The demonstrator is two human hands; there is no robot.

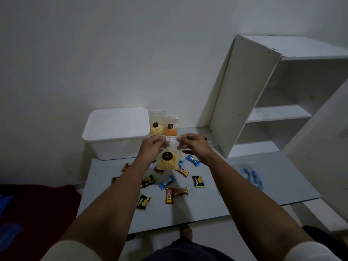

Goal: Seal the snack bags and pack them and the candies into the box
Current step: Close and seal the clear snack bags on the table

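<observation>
Above the grey counter (207,208), left hand (150,146) and right hand (192,144) pinched the top corners of a crinkly clear snack bag (167,157); it hung upright, long axis vertical, yellow sticks at bottom, lidded white plastic box (114,132) behind-left.

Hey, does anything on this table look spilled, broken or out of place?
Nothing looks spilled. The white shelf unit beside the box has its side panel leaning askew. The wrapped candies lie scattered loose on the table.
</observation>
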